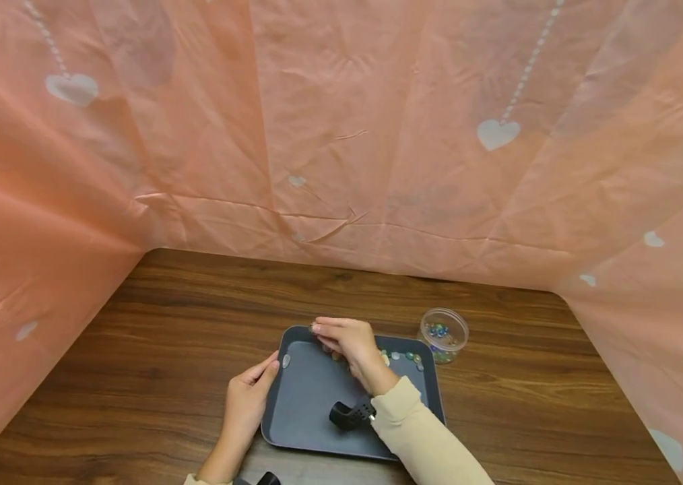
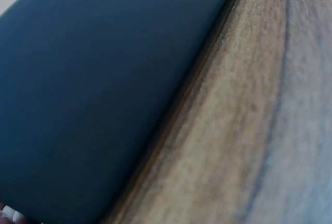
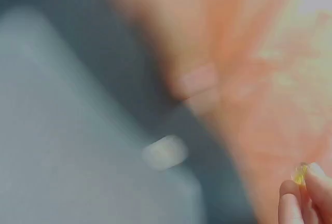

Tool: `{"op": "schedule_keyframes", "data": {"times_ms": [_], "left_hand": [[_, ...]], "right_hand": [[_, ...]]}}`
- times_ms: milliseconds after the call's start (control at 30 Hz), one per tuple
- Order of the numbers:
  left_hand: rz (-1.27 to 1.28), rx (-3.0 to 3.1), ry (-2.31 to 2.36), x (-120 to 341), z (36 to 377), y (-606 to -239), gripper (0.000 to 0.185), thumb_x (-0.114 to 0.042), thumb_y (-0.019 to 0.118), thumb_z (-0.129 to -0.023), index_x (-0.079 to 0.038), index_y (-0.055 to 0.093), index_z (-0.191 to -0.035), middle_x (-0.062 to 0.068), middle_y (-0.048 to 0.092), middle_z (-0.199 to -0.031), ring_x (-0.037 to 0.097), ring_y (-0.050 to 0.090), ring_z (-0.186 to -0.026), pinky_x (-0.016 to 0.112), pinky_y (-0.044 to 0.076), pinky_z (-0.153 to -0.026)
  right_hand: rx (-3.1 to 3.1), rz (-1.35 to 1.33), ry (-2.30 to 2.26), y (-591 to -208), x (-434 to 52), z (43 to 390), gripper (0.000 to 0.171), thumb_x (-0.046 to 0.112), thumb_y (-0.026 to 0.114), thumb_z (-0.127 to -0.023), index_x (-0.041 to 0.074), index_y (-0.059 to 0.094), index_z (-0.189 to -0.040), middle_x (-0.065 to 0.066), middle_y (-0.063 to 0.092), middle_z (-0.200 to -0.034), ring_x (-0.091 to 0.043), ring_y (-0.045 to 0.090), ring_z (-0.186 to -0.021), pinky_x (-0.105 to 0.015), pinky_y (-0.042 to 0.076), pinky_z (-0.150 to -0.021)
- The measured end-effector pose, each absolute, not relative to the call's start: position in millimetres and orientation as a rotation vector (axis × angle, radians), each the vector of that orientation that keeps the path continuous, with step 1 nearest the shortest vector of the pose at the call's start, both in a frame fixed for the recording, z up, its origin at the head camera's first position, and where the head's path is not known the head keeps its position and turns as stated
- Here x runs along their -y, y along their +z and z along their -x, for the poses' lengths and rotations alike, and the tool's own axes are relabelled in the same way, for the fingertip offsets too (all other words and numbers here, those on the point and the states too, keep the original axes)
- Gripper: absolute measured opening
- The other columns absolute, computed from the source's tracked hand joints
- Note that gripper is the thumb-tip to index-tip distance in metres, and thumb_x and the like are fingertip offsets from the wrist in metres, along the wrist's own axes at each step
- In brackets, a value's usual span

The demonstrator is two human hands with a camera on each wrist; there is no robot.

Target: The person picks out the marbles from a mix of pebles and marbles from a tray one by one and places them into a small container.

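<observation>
My left hand point(image 1: 246, 397) grips the left rim of a dark grey tray point(image 1: 305, 421), thumb at the edge. In the left wrist view the tray's outer side point(image 2: 104, 79) fills much of the picture. Over the tray's far edge, my right hand point(image 1: 350, 343) pinches a small glass marble point(image 3: 300, 174), clear with yellow inside, between thumb and fingertips. A pale flat pebble point(image 1: 285, 361) lies in the tray close to the left thumb. Along the far side sit several small stones point(image 1: 411, 357) in green, white and amber, partly hidden behind the right hand.
A round clear plastic tub point(image 1: 459, 330) with blue and green marbles stands just beyond the tray's far right corner. The wooden table point(image 1: 196, 303) is bounded by pink cloth point(image 1: 341, 168) with white hearts at the back and both sides.
</observation>
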State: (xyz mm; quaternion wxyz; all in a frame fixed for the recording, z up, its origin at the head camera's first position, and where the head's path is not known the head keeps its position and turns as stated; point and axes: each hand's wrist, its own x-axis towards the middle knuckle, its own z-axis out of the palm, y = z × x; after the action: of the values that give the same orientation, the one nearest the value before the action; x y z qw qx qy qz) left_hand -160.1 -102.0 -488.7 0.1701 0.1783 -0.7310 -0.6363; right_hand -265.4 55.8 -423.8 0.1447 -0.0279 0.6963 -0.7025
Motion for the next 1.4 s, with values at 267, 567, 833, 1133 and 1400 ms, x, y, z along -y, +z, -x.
{"op": "schedule_keyframes", "data": {"times_ms": [267, 567, 833, 1133, 1400], "left_hand": [[-0.519, 2.069, -1.832, 99, 159, -488, 0.029, -0.025, 0.068, -0.095, -0.009, 0.073, -0.118, 0.008, 0.07, -0.12, 0.022, 0.061, -0.123, 0.008, 0.046, -0.089], [-0.566, 2.091, -1.763, 111, 155, -489, 0.027, -0.024, 0.069, -0.095, -0.01, 0.074, -0.118, 0.007, 0.072, -0.118, 0.01, 0.063, -0.116, 0.005, 0.045, -0.086], [-0.599, 2.064, -1.769, 121, 150, -488, 0.031, -0.028, 0.069, -0.095, -0.008, 0.073, -0.119, 0.008, 0.07, -0.12, -0.018, 0.055, -0.099, 0.001, 0.042, -0.083], [-0.586, 2.061, -1.784, 122, 149, -490, 0.031, -0.027, 0.069, -0.095, -0.008, 0.073, -0.119, 0.008, 0.07, -0.12, -0.016, 0.057, -0.101, 0.002, 0.043, -0.083], [-0.593, 2.066, -1.76, 123, 149, -490, 0.03, -0.026, 0.069, -0.095, -0.008, 0.073, -0.118, 0.008, 0.07, -0.119, -0.012, 0.058, -0.104, 0.002, 0.043, -0.083]], "right_hand": [[-1.278, -0.167, -2.484, -387, -153, 272, 0.028, -0.005, 0.045, -0.101, 0.005, 0.068, -0.113, -0.001, 0.074, -0.087, -0.009, 0.073, -0.085, -0.018, 0.055, -0.086], [-1.167, -0.229, -2.595, -380, -225, 272, 0.034, -0.002, 0.047, -0.1, 0.01, 0.076, -0.086, -0.003, 0.075, -0.086, -0.01, 0.074, -0.083, -0.017, 0.055, -0.082], [-2.788, -0.091, -2.036, -400, -218, 280, 0.01, 0.009, 0.079, -0.084, 0.008, 0.081, -0.093, -0.004, 0.078, -0.082, -0.004, 0.068, -0.063, -0.019, 0.054, -0.06], [-3.487, 0.331, -1.121, -408, -215, 290, 0.012, 0.004, 0.08, -0.08, -0.001, 0.08, -0.091, -0.019, 0.076, -0.086, -0.037, 0.073, -0.081, -0.051, 0.056, -0.073], [-3.451, 0.354, -1.036, -401, -207, 291, 0.012, 0.002, 0.076, -0.084, -0.003, 0.079, -0.094, -0.022, 0.075, -0.091, -0.035, 0.073, -0.08, -0.044, 0.056, -0.066]]}}
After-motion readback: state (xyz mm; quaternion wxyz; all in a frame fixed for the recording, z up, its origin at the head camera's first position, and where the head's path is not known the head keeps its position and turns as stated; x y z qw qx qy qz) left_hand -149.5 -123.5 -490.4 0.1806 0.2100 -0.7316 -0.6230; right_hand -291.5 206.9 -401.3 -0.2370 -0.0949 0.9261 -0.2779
